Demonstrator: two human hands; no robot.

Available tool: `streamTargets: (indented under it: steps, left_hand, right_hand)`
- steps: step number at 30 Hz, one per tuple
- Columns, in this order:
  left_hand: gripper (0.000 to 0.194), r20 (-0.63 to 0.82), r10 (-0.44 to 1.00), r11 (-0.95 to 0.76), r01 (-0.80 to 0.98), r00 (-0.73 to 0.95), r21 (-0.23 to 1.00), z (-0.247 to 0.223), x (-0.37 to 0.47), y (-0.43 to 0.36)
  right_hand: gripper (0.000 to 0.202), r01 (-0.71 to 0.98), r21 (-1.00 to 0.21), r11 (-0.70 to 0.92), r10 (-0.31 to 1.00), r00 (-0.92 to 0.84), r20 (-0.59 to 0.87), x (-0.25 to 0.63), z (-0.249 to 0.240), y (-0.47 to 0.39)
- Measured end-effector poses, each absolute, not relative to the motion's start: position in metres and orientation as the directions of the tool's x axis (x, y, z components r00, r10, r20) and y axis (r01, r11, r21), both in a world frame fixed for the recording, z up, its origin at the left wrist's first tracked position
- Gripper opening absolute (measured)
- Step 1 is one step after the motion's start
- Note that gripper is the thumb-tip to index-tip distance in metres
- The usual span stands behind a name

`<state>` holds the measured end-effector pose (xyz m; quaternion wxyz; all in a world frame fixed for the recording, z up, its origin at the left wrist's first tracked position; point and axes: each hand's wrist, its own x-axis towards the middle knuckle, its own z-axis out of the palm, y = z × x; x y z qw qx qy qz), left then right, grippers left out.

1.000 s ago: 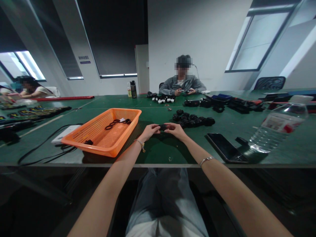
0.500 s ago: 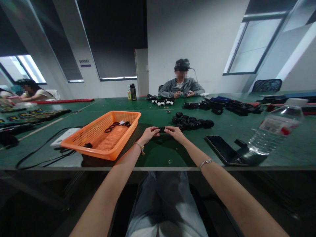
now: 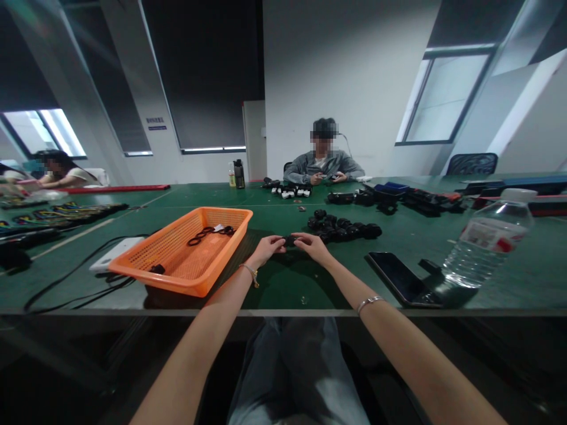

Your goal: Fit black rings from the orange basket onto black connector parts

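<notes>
green table point(image 3: 283, 286), pale wall point(image 3: 349, 88) behind; head view: left hand point(image 3: 267, 248) and right hand point(image 3: 312, 245) both pinched on one small black part point(image 3: 290, 241) between them, table contact unclear; orange basket point(image 3: 195, 287) to the left, black heap point(image 3: 343, 229) just beyond right hand

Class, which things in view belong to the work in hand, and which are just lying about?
Work, judging by position:
black part, between left hand and right hand
black pile, close by
basket, perhaps

Lying about, apparently:
phone
clear bottle
white box
</notes>
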<state>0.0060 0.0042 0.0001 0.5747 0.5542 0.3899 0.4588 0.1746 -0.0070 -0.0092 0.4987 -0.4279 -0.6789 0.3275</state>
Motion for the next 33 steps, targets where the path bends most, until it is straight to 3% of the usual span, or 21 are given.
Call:
streamTargets:
  steps: [7,13,23,29,33]
  left_hand:
    - [0.008,0.052,0.962,-0.029,-0.088,0.27,0.996,0.001,0.007,0.002]
    - [0.01,0.062,0.962,-0.036,-0.103,0.266,0.994,0.001,0.007,0.002]
    - [0.015,0.089,0.95,-0.071,-0.072,0.299,0.995,0.0,0.01,0.003]
    - [0.047,0.065,0.952,-0.122,0.176,0.299,0.977,-0.004,0.016,0.005]
    - [0.048,0.101,0.944,-0.192,0.271,0.315,0.943,-0.005,0.018,0.007]
  right_hand:
    - [0.045,0.285,-0.865,0.412,0.911,-0.13,0.391,0.176,-0.013,-0.004]
    - [0.037,0.343,-0.839,0.423,0.905,-0.111,0.411,0.176,-0.012,-0.005]
    - [0.03,0.304,-0.858,0.415,0.91,-0.138,0.391,0.174,-0.017,0.0]
    - [0.034,0.298,-0.816,0.495,0.868,-0.195,0.456,0.17,-0.018,0.0]
    - [0.037,0.316,-0.787,0.529,0.848,-0.218,0.482,0.168,-0.016,-0.004]
